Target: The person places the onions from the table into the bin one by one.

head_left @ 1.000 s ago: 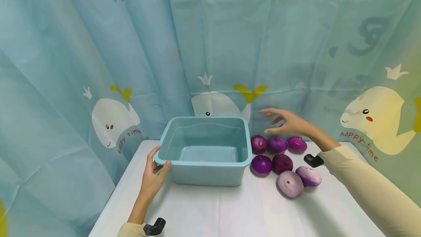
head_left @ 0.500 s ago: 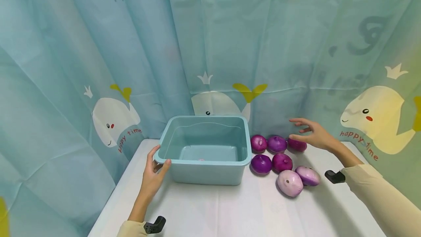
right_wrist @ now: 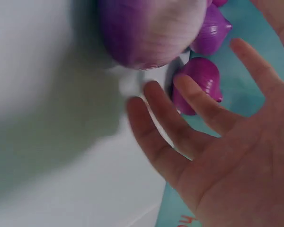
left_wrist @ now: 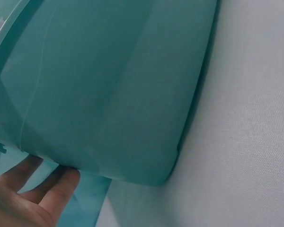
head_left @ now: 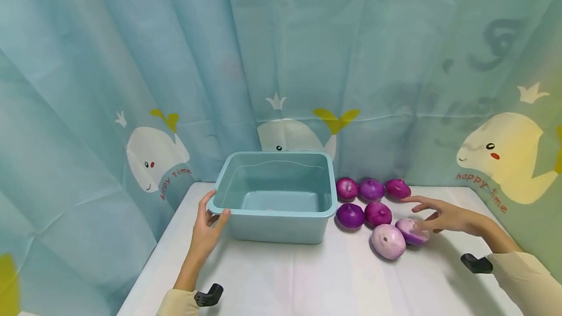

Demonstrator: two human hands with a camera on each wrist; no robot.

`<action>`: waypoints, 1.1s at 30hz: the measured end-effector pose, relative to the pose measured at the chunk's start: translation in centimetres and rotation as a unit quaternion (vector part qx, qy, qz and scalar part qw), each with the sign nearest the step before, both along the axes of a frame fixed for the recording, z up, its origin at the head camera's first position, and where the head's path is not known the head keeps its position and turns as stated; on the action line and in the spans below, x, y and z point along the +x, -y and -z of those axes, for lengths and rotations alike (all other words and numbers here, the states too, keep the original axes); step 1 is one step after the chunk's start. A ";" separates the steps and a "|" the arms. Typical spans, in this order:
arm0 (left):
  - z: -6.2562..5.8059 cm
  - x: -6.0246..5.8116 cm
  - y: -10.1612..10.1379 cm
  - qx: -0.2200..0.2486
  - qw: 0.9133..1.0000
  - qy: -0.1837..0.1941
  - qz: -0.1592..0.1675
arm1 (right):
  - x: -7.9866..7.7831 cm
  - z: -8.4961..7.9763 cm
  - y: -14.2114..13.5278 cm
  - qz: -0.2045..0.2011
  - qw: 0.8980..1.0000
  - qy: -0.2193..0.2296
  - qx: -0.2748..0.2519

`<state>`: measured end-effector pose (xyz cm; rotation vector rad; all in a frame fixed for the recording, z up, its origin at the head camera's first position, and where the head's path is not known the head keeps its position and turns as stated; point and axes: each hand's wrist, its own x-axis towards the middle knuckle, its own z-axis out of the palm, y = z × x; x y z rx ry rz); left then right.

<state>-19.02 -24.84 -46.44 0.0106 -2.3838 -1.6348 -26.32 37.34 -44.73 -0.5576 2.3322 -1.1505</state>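
My left hand grips the near left corner of a light blue plastic bin, thumb at the front rim and fingers along the left side. In the left wrist view its fingertips touch the bin's wall. To the right, my right hand hovers with spread fingers beside a purple-and-white onion. The right wrist view shows that onion just beyond the fingertips, nothing in the palm. Touching it on the left is a paler onion with a dark spot.
Behind these lie several purple onions: one dark, one magenta, and a back row including a pointed magenta one. A white cloth covers the table. A blue whale-print curtain hangs right behind it.
My right hand has moved right, down and nearer, from beside the bin over the back onions to the purple-and-white onion. The left hand stays on the bin's corner.
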 end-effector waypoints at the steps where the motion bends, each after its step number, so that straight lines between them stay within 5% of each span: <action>1: 0.0 0.0 0.0 0.001 1.000 0.001 0.001 | 0.3 0.2 -0.1 -0.002 1.000 0.016 0.001; 19: 0.0 0.0 0.1 -0.001 1.000 -0.007 0.004 | 2.0 2.7 -0.9 -0.008 0.999 0.033 -0.024; 33: 0.2 -0.2 0.1 0.003 1.000 -0.005 0.000 | 1.9 2.8 -1.0 -0.007 0.999 0.014 -0.038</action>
